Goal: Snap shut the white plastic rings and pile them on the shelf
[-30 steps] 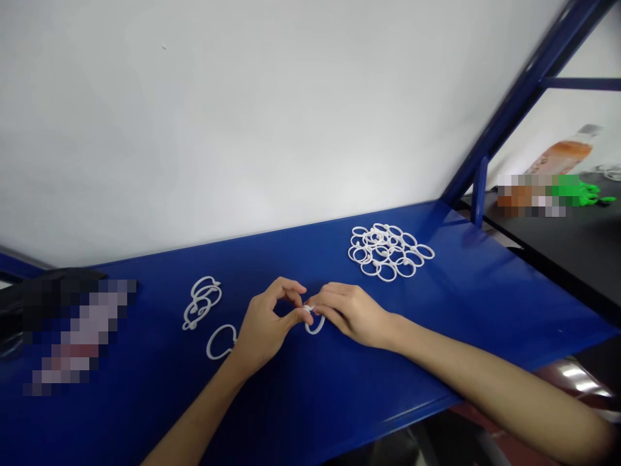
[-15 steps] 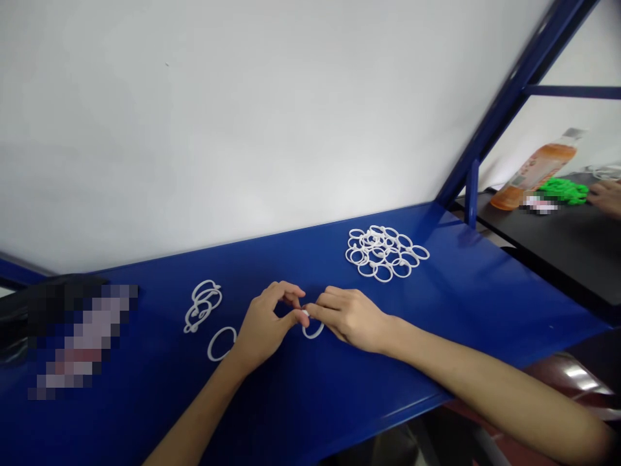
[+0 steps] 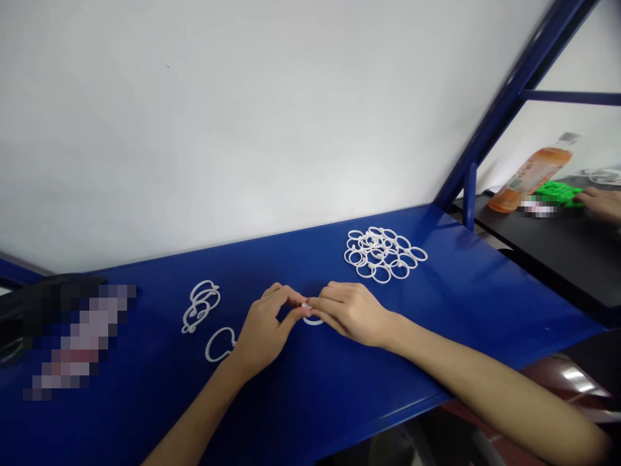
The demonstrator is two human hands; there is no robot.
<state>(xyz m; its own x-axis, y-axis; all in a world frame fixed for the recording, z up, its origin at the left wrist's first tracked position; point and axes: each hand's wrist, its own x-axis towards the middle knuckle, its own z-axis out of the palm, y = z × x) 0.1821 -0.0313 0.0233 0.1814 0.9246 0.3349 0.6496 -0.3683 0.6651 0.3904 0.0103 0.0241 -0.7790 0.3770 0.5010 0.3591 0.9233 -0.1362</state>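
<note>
Between my two hands is a white plastic ring [image 3: 313, 321], mostly hidden by fingers. My left hand [image 3: 270, 330] pinches one part of it with thumb and forefinger. From the other side my right hand [image 3: 352, 315] has its fingers closed on the same ring, and the fingertips of both hands meet. A single white ring with a gap in it [image 3: 219, 345] lies beside my left wrist. Farther left, several white rings [image 3: 200, 304] overlap in a small cluster. Beyond my right hand spreads a larger pile of similar rings [image 3: 383, 255].
Everything lies on a blue table [image 3: 272, 259] against a white wall [image 3: 242, 129]. A black bag [image 3: 58, 285] is at the left. Right of the blue frame post [image 3: 468, 194], a dark table [image 3: 543, 252] holds an orange drink bottle [image 3: 531, 175] and green pieces [image 3: 557, 193], touched by another person's hand [image 3: 604, 204].
My fingertips have drawn closer together on the ring, which now shows less and looks flatter. The other person's hand has moved left onto the green pieces. The view has shifted slightly.
</note>
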